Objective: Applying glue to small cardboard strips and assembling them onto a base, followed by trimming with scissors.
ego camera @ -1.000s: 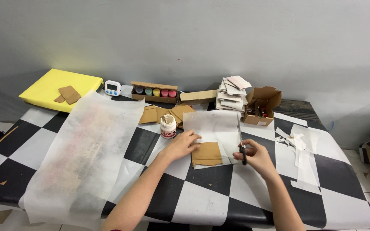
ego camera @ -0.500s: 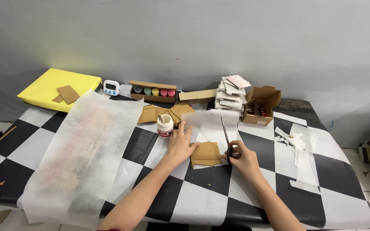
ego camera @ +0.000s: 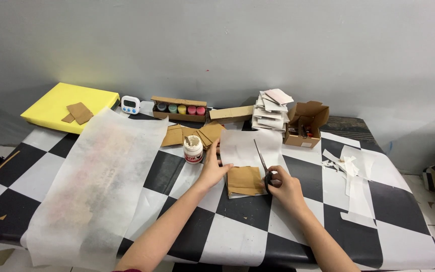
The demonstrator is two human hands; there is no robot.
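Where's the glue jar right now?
In the head view the white glue jar stands upright left of centre on the checkered table, just left of the left hand and in front of the brown card pieces.

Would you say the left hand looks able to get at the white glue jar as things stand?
Probably yes. The left hand rests flat on the white sheet, holding nothing, and the glue jar stands just beside it with nothing between them.

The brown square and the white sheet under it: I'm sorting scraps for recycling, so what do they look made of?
Brown square: likely cardboard or kraft card, matte, stiff-looking with clean flat edges. White sheet: thin paper or tissue, matte, lying limp; the right hand holds scissors at it, while the left hand presses beside the square.
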